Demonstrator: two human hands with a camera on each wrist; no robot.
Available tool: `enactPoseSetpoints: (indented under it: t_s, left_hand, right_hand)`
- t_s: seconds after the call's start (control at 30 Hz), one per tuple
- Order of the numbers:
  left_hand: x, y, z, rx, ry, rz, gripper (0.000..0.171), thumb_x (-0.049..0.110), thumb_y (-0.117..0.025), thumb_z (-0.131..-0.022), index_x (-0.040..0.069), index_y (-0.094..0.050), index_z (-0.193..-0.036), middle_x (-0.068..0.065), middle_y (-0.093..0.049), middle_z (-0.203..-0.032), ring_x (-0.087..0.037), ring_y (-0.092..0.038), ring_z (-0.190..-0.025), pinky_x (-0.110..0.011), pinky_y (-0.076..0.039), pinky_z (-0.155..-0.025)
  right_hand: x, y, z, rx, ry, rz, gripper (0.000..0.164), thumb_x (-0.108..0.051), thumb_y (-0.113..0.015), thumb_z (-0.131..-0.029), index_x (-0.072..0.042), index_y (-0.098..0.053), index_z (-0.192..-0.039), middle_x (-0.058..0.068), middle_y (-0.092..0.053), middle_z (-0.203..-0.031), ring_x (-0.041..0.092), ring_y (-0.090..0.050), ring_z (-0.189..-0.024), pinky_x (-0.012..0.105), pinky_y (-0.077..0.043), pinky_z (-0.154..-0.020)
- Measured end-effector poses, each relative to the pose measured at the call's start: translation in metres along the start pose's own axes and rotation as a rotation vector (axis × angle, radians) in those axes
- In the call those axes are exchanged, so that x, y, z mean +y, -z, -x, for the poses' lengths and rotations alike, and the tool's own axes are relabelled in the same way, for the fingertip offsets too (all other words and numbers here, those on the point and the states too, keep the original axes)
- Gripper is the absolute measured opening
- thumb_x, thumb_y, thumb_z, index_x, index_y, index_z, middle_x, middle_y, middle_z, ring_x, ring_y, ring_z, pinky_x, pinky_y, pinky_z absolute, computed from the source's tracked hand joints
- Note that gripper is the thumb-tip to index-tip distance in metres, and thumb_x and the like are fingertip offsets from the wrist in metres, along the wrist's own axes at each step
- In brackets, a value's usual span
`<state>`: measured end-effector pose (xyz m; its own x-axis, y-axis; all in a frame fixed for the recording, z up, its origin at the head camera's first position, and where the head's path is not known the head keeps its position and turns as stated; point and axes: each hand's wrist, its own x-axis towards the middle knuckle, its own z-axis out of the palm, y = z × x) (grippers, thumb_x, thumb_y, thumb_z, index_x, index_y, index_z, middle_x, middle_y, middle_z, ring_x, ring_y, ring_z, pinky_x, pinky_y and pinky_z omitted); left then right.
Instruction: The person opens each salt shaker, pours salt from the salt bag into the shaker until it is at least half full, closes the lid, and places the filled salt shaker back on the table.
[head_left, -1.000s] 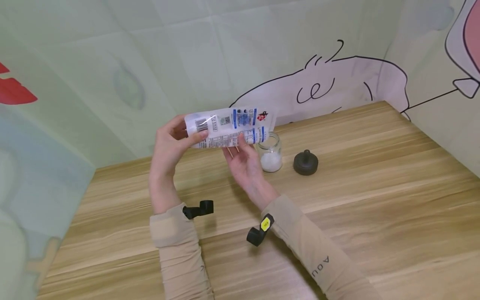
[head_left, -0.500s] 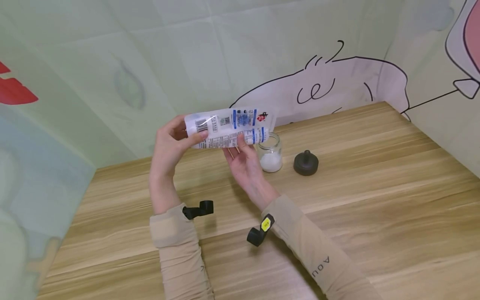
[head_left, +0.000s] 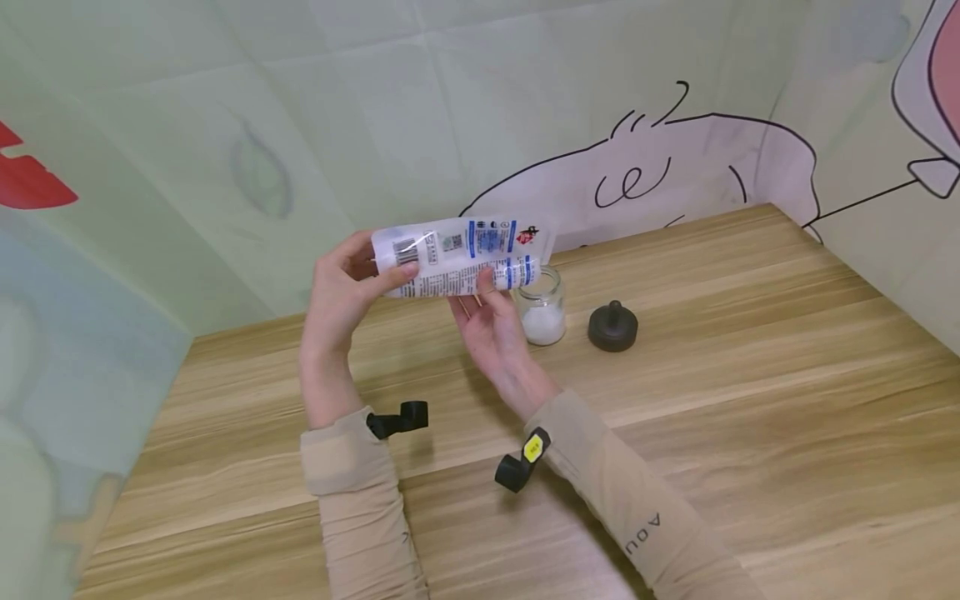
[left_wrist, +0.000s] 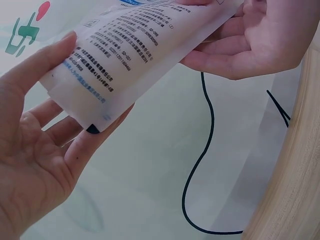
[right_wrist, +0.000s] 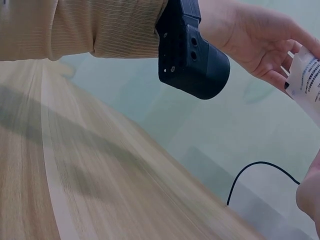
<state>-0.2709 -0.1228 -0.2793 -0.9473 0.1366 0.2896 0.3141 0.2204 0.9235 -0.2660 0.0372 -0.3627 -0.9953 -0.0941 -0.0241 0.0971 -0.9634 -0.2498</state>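
Note:
A white plastic bag [head_left: 450,250], printed with blue panels, small text and a barcode, lies almost level in the air above the table. My left hand [head_left: 333,292] grips its left end, thumb in front and fingers behind. Under the middle of the bag, my right hand [head_left: 501,337] holds the lower edge between its thumb and fingers. The bag's right end overlaps the mouth of a glass jar [head_left: 544,315] partly filled with white material. In the left wrist view, the left hand [left_wrist: 45,160] pinches a bottom corner of the bag [left_wrist: 125,70].
To the right of the jar, a dark round lid [head_left: 613,327] with a knob sits on the wooden table [head_left: 712,375]. A pale wall cloth [head_left: 360,125] with cartoon drawings rises behind the table's far edge. Each wrist carries a black camera mount [head_left: 513,473].

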Motion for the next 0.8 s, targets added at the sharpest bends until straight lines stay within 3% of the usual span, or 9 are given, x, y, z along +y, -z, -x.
enactPoseSetpoints:
  t_s: [0.33,0.53,0.8]
  left_hand:
    - [0.0005,-0.0013,-0.0004,0.004,-0.002,-0.005,0.044,0.02,-0.081,-0.076,0.013,-0.066,-0.118,0.007,-0.071,-0.098,-0.013,-0.064,-0.087,-0.022,-0.053,-0.074]
    - [0.0014,-0.0022,-0.0005,0.009,0.009,-0.009,0.045,0.021,-0.081,-0.076,0.013,-0.066,-0.118,0.006,-0.071,-0.098,-0.013,-0.064,-0.087,-0.022,-0.053,-0.074]
    - [0.0016,-0.0006,0.0,0.019,0.007,-0.005,0.046,0.021,-0.082,-0.076,0.013,-0.066,-0.118,0.007,-0.07,-0.098,-0.012,-0.063,-0.087,-0.021,-0.053,-0.073]
  right_hand:
    - [-0.0002,-0.0008,0.0003,0.013,0.008,-0.004,0.046,-0.023,-0.062,-0.09,-0.026,-0.05,-0.134,-0.003,-0.063,-0.126,0.013,-0.061,-0.115,0.028,-0.042,-0.108]
    - [-0.0011,-0.0008,0.0012,0.016,0.0,-0.039,0.055,-0.018,-0.07,-0.082,-0.023,-0.052,-0.133,-0.001,-0.062,-0.129,0.015,-0.059,-0.118,0.029,-0.042,-0.107]
    - [0.0013,-0.0012,0.0002,-0.051,-0.039,-0.051,0.07,-0.013,-0.078,-0.071,-0.023,-0.051,-0.135,0.002,-0.06,-0.131,0.018,-0.057,-0.121,0.033,-0.042,-0.108]
